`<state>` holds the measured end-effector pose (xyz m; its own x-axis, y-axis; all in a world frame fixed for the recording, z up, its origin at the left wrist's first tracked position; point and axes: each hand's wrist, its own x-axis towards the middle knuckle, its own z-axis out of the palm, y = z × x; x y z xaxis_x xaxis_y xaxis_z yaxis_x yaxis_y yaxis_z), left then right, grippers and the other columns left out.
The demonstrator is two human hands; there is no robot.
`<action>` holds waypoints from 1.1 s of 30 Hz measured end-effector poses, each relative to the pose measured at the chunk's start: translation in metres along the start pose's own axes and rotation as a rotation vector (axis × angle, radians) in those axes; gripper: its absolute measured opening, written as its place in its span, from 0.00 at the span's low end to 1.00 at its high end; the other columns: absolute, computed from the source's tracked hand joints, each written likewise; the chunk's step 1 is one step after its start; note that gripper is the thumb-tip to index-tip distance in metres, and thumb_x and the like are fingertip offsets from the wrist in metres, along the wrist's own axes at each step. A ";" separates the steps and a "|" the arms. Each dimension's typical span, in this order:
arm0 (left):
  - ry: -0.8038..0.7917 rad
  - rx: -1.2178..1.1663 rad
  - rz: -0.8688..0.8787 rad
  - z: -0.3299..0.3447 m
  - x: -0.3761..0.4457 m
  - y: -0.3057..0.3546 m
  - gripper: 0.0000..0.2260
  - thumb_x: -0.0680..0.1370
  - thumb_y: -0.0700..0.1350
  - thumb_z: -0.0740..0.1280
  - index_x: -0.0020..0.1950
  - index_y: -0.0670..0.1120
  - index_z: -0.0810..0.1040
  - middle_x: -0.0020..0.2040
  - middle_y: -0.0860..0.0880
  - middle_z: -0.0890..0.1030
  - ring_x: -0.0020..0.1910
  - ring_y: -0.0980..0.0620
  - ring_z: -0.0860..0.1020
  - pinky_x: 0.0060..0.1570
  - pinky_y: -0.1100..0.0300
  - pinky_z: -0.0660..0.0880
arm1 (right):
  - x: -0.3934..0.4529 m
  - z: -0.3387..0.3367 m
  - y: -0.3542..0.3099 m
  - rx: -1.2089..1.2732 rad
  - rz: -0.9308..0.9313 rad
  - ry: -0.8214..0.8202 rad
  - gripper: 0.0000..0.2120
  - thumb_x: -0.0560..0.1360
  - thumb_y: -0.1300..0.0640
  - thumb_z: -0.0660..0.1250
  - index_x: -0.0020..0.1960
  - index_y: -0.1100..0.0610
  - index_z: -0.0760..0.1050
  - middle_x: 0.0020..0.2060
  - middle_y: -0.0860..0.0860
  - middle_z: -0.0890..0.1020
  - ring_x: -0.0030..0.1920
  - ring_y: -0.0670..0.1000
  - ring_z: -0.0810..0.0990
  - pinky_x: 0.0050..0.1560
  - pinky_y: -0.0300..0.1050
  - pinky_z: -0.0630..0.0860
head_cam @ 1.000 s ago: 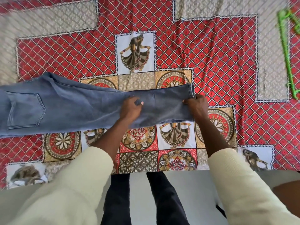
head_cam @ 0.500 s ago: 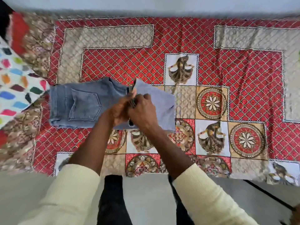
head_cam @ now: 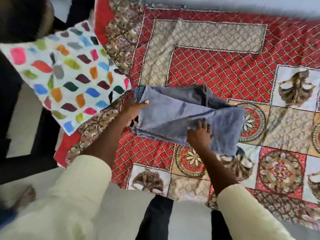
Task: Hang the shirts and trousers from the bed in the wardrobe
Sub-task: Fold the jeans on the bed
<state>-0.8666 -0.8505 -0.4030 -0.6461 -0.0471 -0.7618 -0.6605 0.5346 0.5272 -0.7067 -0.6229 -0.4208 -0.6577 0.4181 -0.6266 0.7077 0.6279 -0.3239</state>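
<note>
Denim jeans (head_cam: 181, 118) folded on bedspread (head_cam: 225, 66): left hand (head_cam: 133, 111) grips edge, right hand (head_cam: 199, 134) splayed flat.

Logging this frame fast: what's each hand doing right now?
Left hand: closed on the left end of the folded jeans.
Right hand: open, fingers spread flat on the jeans.

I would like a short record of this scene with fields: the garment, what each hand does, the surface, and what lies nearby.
garment: blue jeans, folded, on the bed
left hand: grips the left end of the jeans
right hand: pressed on the jeans, fingers spread
surface: red patterned bedspread
nearby: white pillow with coloured spots, left of the jeans
hanger: none in view
</note>
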 end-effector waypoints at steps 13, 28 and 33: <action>0.336 0.189 0.154 0.005 0.034 -0.058 0.21 0.80 0.54 0.66 0.63 0.39 0.74 0.57 0.38 0.79 0.55 0.38 0.78 0.49 0.52 0.72 | 0.031 0.030 0.003 -0.186 -0.085 -0.009 0.31 0.83 0.44 0.50 0.81 0.51 0.40 0.79 0.50 0.39 0.79 0.58 0.38 0.76 0.59 0.39; 0.271 0.888 0.952 0.111 0.036 -0.005 0.11 0.79 0.47 0.62 0.58 0.46 0.79 0.55 0.45 0.79 0.55 0.43 0.74 0.59 0.47 0.67 | 0.088 -0.068 0.046 -0.263 -0.058 0.342 0.20 0.73 0.61 0.61 0.65 0.55 0.72 0.63 0.58 0.71 0.64 0.61 0.65 0.67 0.60 0.60; 0.395 0.705 0.929 0.101 0.047 0.008 0.07 0.77 0.44 0.63 0.49 0.43 0.79 0.49 0.42 0.79 0.50 0.40 0.77 0.53 0.46 0.71 | 0.084 -0.092 0.068 -0.131 0.025 0.440 0.13 0.70 0.68 0.59 0.52 0.60 0.74 0.54 0.60 0.77 0.59 0.62 0.73 0.63 0.57 0.63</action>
<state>-0.8633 -0.7630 -0.4728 -0.9128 0.4076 0.0252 0.3834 0.8341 0.3967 -0.7380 -0.4848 -0.4305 -0.7078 0.6557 -0.2630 0.7050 0.6797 -0.2026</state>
